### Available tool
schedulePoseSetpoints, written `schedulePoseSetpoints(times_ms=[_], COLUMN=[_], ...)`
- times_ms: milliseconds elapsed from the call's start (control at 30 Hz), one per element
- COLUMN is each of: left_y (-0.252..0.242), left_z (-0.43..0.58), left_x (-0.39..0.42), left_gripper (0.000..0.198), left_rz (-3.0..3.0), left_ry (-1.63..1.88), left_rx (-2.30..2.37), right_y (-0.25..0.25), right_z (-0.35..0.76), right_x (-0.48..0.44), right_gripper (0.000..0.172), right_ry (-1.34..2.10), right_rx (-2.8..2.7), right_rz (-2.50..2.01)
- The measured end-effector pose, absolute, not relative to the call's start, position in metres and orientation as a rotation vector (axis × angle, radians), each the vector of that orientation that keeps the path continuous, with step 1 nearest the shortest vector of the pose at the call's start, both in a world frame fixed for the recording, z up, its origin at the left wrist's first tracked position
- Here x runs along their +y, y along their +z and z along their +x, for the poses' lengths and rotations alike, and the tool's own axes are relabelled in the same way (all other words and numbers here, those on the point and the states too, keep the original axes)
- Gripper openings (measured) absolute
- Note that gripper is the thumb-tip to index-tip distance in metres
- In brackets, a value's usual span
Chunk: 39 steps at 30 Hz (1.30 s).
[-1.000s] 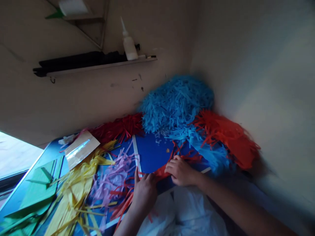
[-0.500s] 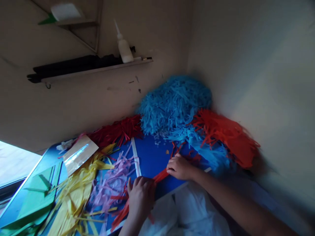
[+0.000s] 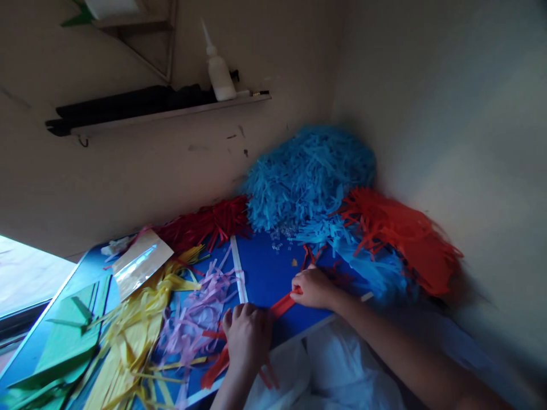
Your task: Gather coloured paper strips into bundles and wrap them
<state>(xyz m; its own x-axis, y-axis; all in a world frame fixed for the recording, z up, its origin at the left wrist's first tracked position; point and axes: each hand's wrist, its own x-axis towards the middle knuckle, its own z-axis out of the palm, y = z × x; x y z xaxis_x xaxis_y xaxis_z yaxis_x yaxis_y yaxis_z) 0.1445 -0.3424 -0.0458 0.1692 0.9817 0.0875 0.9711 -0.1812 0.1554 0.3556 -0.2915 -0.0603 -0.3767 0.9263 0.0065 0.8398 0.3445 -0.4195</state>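
A blue work surface fills a corner between two pale walls, and everything here is placed against it. Near its front edge, the left hand is curled knuckles-up, fingers closed over one end of a red paper strip; more red paper trails out below that hand toward the edge. The right hand, a little farther back and to the right, pinches the strip's other end between thumb and bent fingers, so the strip runs taut and slanting between the two hands, low over the blue surface. At the back of the surface, in the corner, sits a big heap of light blue shredded paper, with an orange-red heap just right of it and dark red shreds to its left along the wall. Lilac strips and yellow strips lie scattered left of the hands, green paper beyond them at the far left. Above the surface, a wall shelf carries a white squeeze bottle.
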Motion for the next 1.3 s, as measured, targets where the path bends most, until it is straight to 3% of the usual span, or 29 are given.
schedulePoseSetpoints(times_ms=[133,333,467,567,733,967,1200,1300], left_y=[-0.043,-0.043,-0.043,-0.038,-0.029,-0.02,-0.032,-0.039], left_z=[0.146,0.139,0.135,0.139,0.151,0.151,0.149,0.149], left_x=[-0.343,-0.345,-0.343,-0.341,-0.344,-0.339,-0.335,-0.336], left_gripper=[0.035,0.02,0.033,0.026,0.014,0.022,0.022,0.021], left_rz=[2.359,2.527,2.714,2.74,2.693,2.721,2.71,2.69], left_ry=[0.233,0.367,0.317,0.321,0.345,0.24,0.354,0.416], left_rx=[1.972,1.896,1.545,1.491,1.523,1.506,1.589,1.659], right_y=[-0.06,-0.043,-0.041,-0.052,-0.061,-0.034,-0.03,-0.039], right_z=[0.354,0.367,0.369,0.364,0.36,0.358,0.354,0.349], right_x=[-0.29,-0.297,-0.31,-0.311,-0.301,-0.303,-0.286,-0.292], right_gripper=[0.012,0.01,0.013,0.011,0.015,0.015,0.015,0.019], right_ry=[0.519,0.338,0.136,0.079,0.102,-0.077,0.314,0.17], right_rx=[-2.361,-2.272,-2.522,-2.702,-2.699,-2.913,-2.789,-2.707], right_rz=[-1.617,-1.702,-1.282,-1.03,-1.077,-0.998,-1.208,-1.19])
